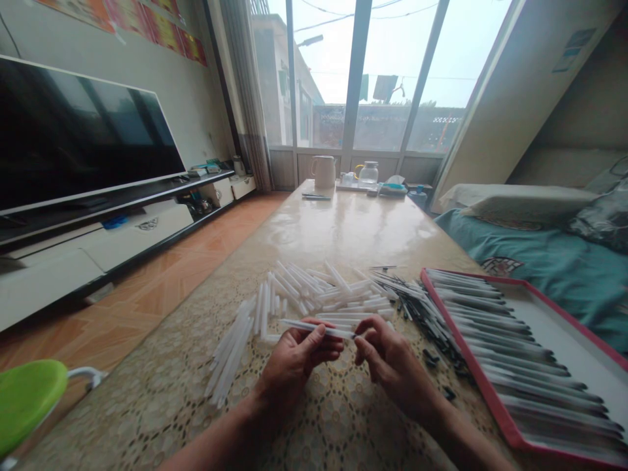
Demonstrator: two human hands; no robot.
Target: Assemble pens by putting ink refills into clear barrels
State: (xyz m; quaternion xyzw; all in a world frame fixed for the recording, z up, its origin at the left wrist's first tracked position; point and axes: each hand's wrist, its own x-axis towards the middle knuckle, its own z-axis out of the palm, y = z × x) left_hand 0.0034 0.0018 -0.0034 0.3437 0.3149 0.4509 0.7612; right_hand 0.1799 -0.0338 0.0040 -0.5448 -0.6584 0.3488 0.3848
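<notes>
My left hand (300,353) is closed around a slim white pen (293,324), thumb on top, holding it nearly level above the table. At the pen's right end, the fingers of my right hand (390,356) pinch a small dark end piece, partly hidden by the fingertips. Just beyond my hands lies a loose heap of white pen barrels (338,294). More translucent white tubes (233,356) lie bundled to the left. On the right are thin dark-tipped refills (424,314) in a pile, with small black plugs (430,358) scattered nearby.
A red-rimmed shallow box (510,428) holds rows of dark-ended pens at the right. The long table (324,229) has a patterned cover. At its far end stand a beige jug (324,171) and a glass pitcher (369,173). A green stool (32,402) is at left.
</notes>
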